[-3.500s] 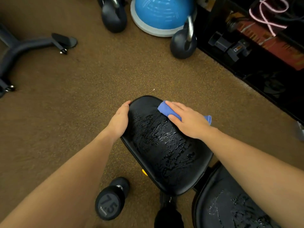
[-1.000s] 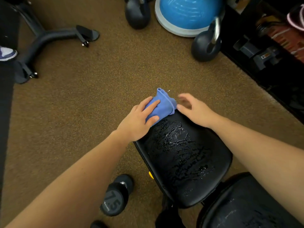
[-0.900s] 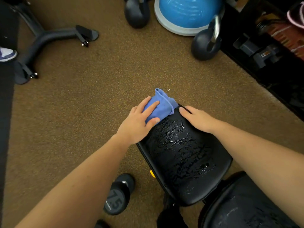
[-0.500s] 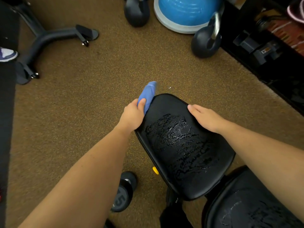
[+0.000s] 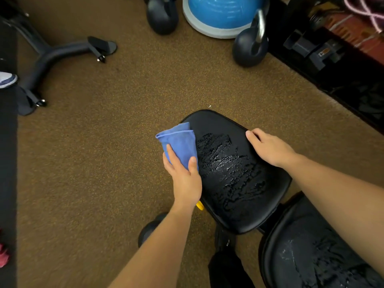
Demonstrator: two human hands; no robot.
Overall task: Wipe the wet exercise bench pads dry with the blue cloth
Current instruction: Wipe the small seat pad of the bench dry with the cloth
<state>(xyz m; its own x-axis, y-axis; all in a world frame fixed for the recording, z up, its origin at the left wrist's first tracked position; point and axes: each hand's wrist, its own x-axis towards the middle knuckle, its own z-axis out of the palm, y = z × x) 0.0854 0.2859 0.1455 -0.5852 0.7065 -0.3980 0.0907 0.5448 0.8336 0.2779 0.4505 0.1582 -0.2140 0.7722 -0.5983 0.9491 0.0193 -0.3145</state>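
Brown speckled carpet (image 5: 108,163) covers the floor, and at the far left a dark grey metal forked machine base (image 5: 52,57) lies on it. Nearer the middle, the left hand (image 5: 184,175) grips the folded blue microfibre cloth (image 5: 178,140), thumb and fingers curled over its lower part, with the cloth held at the left edge of the black padded vinyl bench seat (image 5: 234,173). Water beads and streaks glisten across the centre of that seat pad. Below the left forearm a black round dumbbell (image 5: 148,230) sits on the carpet, mostly hidden. At the top, a black kettlebell (image 5: 162,14) stands beside a blue half-dome balance trainer (image 5: 220,13), and a second black kettlebell with a silver handle (image 5: 250,45) touches its rim. The right hand (image 5: 270,148) rests on the seat's right edge, fingers wrapped over the rim. At the lower right, the black vinyl back pad (image 5: 307,258) also shows wet patches.
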